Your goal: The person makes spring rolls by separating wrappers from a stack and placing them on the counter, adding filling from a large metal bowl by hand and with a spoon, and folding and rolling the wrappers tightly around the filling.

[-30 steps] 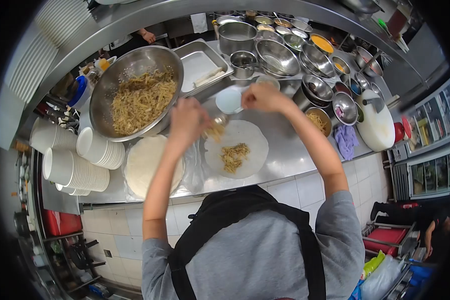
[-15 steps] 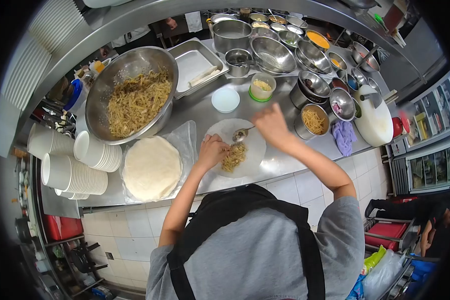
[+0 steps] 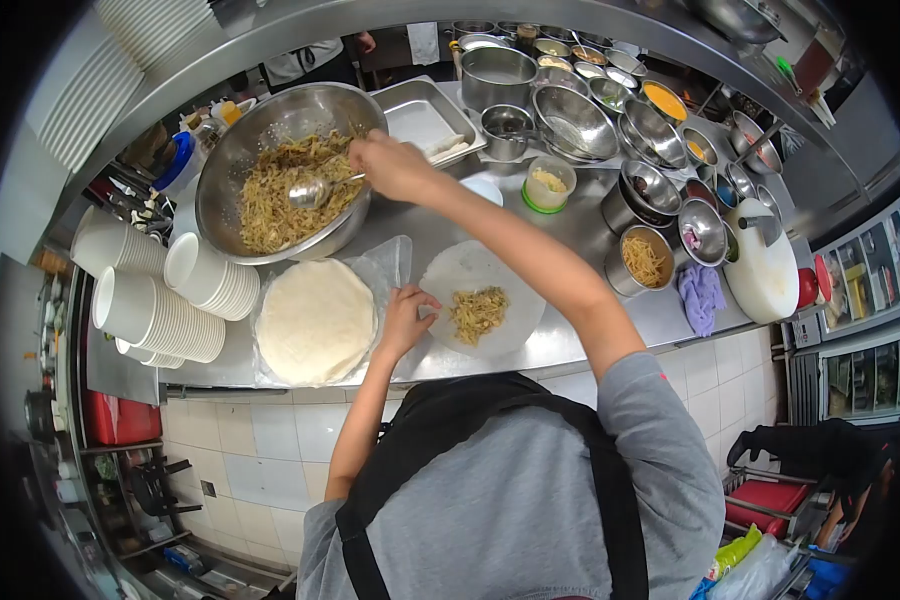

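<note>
My right hand (image 3: 385, 165) is closed around the handle of a metal spoon (image 3: 310, 193). The spoon's bowl rests in or just over shredded filling (image 3: 275, 220) inside a large steel bowl (image 3: 215, 190). A thin, round, pale wrapper (image 3: 515, 320) lies flat on the steel counter, with a small mound of filling (image 3: 478, 313) near its middle. At the wrapper's left edge is my left hand (image 3: 407, 317), fingers curved and thumb a little apart. To its left, a stack of round wrappers (image 3: 315, 322) sits on a plastic sheet (image 3: 395, 260).
Stacked white tubs (image 3: 160, 315) stand at the left. Behind are a steel tray (image 3: 420, 115) and a small tub of chopped food (image 3: 548, 185). A pot of yellow strips (image 3: 642, 258), several steel bowls and a purple cloth (image 3: 702, 297) occupy the right. A shelf (image 3: 550, 20) runs overhead.
My right hand has carried the spoon from above the wrapper leftward to the large bowl. My left hand has drawn back from the filling to the wrapper's left edge.
</note>
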Demonstrator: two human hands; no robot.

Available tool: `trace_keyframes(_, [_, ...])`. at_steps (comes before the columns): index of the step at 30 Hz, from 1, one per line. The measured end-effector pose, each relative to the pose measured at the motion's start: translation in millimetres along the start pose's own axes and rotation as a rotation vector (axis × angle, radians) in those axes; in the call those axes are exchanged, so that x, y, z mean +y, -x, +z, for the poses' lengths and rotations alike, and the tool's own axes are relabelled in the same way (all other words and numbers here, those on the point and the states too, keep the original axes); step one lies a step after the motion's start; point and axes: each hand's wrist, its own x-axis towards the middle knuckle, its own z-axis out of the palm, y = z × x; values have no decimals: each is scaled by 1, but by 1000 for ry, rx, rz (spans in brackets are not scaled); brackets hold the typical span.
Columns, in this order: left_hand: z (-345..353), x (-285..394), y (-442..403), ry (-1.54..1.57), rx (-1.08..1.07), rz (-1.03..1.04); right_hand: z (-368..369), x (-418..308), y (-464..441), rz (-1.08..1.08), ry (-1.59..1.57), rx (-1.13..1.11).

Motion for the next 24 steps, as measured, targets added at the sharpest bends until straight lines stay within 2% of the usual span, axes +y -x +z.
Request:
trace_keyframes(4, [5, 2, 7, -16, -149, -57, 24, -18, -14, 39, 61, -181])
trace_keyframes(7, [16, 10, 11, -119, -138, -25, 21, -18, 0, -29, 253, -83])
trace_keyframes(10, [25, 19, 11, -147, -134, -6, -12, -2, 48, -206, 114, 212])
trace_keyframes(12, [30, 19, 10, -162, -149, 20, -29, 23, 100, -157, -58, 134])
trace_keyframes(14, [34, 20, 9, -161, -165, 38, -6, 68, 161, 42, -353, -178])
trace_keyframes(16, [32, 22, 5, -147, -181, 50, 34, 96, 225, -30, -144, -222])
trace_keyframes(19, [38, 17, -2, -173, -138, 93, 49, 93, 266, 57, -98, -314])
trace_keyframes(24, [49, 20, -16, -253, -139, 102, 66, 93, 274, 33, 87, -148])
